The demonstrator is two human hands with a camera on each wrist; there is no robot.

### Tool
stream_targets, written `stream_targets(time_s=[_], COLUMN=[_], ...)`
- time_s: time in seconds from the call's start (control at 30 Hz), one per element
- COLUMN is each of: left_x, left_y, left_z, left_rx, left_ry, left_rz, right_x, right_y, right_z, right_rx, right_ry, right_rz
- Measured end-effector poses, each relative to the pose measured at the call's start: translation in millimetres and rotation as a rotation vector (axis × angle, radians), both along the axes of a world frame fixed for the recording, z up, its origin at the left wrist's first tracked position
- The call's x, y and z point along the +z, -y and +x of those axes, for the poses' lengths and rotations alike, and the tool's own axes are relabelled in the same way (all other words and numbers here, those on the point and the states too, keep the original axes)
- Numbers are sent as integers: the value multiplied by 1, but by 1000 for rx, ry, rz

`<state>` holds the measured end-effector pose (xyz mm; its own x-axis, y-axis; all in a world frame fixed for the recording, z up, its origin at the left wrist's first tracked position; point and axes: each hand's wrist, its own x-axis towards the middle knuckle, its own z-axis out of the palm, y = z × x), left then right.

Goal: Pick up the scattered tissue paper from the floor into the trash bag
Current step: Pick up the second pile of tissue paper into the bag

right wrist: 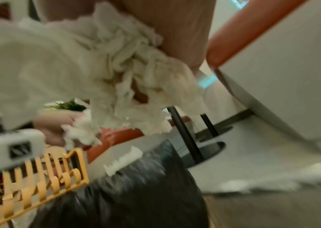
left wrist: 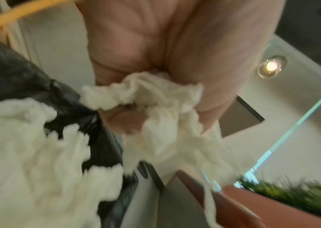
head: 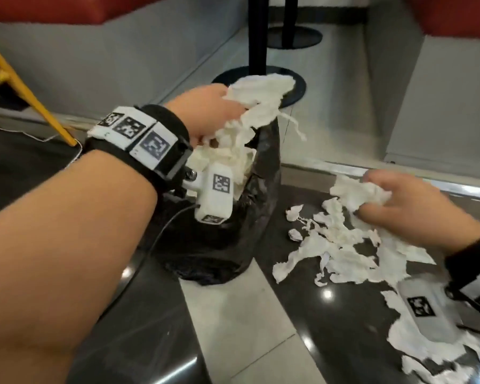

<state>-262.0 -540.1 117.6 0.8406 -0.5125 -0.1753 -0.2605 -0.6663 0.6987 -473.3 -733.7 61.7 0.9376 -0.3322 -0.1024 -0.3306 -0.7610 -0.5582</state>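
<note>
a: status?

b: partway, i'd judge. left hand (head: pixel 208 112), centre-left of frame, is clenched round a wad of tissue (head: pixel 257 98) right over the mouth of the black trash bag (head: pixel 233 231). more white paper shows in the bag's opening under that hand, so some is already in.

a: right side?

b: right hand (head: pixel 408 206), right of frame, fingers curled into a second clump (head: pixel 358 191) just above the floor pile (head: pixel 344 253). not bagged yet.

a: what's left?

b: a lot. torn strips spread over the dark floor tiles (head: pixel 330 328) from mid-frame to the lower right corner, plus a few small loose bits (head: pixel 294 234) beside the bag.

a: anything you can't see?

b: how full the bag is: the left hand and its wrist camera (head: pixel 215 195) cover the opening. pile runs off the right and bottom edges, so total unknown. the right wrist camera (head: pixel 424 309) sits over some of it. both wrist views are motion-blurred; left one does show fingers (left wrist: pixel 122 118) pinching tissue, little else.
</note>
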Motion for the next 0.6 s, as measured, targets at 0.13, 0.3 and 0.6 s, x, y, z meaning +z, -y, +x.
stream_targets(time_s=[0.13, 0.3, 0.6], left_x=[-16, -43, -76], left_y=[-25, -23, -54], left_z=[44, 77, 113], left_rx=[353, 371, -168], left_ry=[176, 108, 30], left_rz=[-111, -71, 485], right_x=[63, 75, 1], right_y=[-39, -87, -166], right_z=[56, 149, 241], right_rx=[2, -35, 490], right_ry=[234, 271, -691], right_rz=[68, 58, -554])
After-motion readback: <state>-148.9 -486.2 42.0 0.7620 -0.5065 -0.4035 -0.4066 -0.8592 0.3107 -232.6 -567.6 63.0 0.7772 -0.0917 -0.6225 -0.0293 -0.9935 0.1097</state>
